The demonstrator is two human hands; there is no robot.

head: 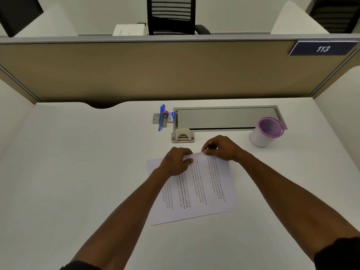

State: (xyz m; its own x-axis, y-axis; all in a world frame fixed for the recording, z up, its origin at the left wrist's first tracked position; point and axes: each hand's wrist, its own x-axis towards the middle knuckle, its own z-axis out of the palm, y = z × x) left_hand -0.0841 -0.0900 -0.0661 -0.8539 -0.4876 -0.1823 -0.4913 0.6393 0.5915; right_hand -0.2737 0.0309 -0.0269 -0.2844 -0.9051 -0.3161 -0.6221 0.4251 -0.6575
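A printed sheet of white paper (202, 190) lies on the white desk (78, 172), turned sideways to me. My left hand (176, 161) rests on its far left part, thumb and fingers pinching the far edge. My right hand (221, 148) pinches the same far edge at the middle, fingers curled over it. A beige hole punch (182, 135) stands just beyond the hands.
Blue pens (161, 117), a stapler (165, 118) and small staple boxes (155, 118) lie behind the punch. A grey cable tray lid (226, 117) is set into the desk. A pink-rimmed mesh cup (267, 132) stands at the right. A tan partition (155, 71) closes the back.
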